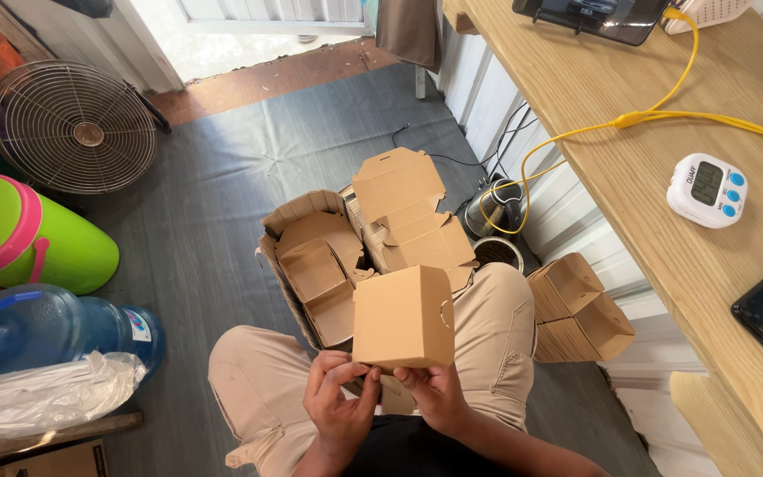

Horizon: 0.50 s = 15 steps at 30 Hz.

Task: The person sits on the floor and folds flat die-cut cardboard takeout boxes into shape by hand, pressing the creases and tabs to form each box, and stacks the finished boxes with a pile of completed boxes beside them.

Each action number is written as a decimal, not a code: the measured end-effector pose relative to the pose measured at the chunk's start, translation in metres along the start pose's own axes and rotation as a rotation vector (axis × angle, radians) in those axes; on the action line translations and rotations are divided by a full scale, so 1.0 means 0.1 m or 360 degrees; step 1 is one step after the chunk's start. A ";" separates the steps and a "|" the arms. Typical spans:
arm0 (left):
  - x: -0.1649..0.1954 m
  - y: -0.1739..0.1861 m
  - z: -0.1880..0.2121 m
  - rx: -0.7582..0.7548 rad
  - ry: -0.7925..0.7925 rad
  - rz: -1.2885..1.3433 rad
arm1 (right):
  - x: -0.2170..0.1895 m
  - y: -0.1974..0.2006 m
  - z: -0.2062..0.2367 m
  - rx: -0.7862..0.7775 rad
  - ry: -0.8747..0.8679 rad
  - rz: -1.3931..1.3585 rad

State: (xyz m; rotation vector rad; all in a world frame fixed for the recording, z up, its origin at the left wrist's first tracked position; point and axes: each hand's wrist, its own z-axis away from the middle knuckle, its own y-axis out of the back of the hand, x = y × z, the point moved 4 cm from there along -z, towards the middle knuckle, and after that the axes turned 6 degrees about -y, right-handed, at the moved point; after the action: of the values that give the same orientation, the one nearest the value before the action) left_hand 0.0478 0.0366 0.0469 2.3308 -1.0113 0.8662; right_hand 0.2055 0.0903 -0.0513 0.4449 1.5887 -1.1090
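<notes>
My trousers (267, 380) are beige, the little box (402, 316) I hold plain brown cardboard. A yellow cable (576, 132) crosses the pale wooden table (664, 221) (white timer (706, 189), blue buttons). The jug (19, 234) is lime green, banded pink.

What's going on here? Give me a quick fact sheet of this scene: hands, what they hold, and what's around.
Left hand: left hand grips the lower edge of a small brown cardboard box
Right hand: right hand holds the same box from below
Box state: folded up, held over the lap
In front: open carton on the floor, filled with folded boxes
Right side: stacked boxes beside a wooden table with a white timer and yellow cable
Left side: fan, green cooler jug, blue water bottle
</notes>
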 end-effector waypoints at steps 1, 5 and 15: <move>-0.02 0.00 0.02 0.0011 0.0056 0.0017 | 0.01 0.01 0.00 -0.0006 -0.0009 0.0004; -0.10 0.01 0.07 0.0098 0.0200 0.0040 | 0.09 0.06 0.03 -0.0004 -0.0006 0.0056; 0.03 0.06 -0.13 -0.0109 -0.0200 0.0018 | 0.12 0.06 0.03 0.0028 -0.0002 -0.0014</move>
State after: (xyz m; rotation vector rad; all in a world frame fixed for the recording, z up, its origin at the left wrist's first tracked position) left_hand 0.0400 0.0397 0.0592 2.3480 -1.0883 0.6854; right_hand 0.2076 0.0873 -0.0646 0.4495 1.5824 -1.1307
